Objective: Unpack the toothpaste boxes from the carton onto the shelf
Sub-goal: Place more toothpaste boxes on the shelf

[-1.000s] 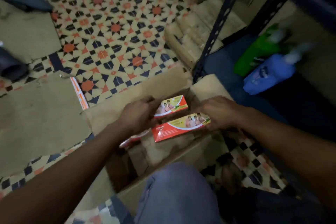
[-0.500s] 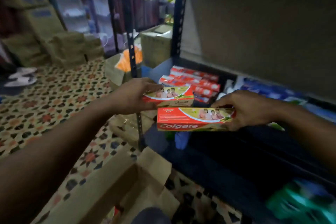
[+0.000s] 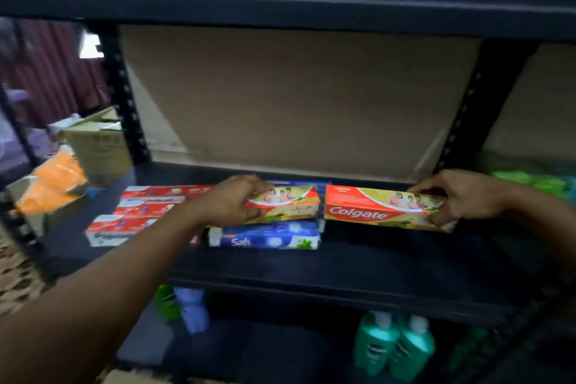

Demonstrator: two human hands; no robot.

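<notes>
While both hands are clamped on toothpaste, the left hand [image 3: 232, 201] grips the left Colgate box [image 3: 288, 203] above a Safi box [image 3: 265, 238] mid-shelf [image 3: 343, 265]. The right hand [image 3: 458, 196] pinches the right Colgate box [image 3: 374, 209] just beside it. The red boxes [image 3: 146, 210] near the shelf's left edge are blurred and partly hidden by the forearm.

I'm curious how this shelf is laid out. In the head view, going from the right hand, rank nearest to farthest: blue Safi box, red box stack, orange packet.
1. blue Safi box, middle of the shelf, left of the right hand.
2. red box stack, at the shelf's left end.
3. orange packet, far left, beyond the shelf's end.
</notes>
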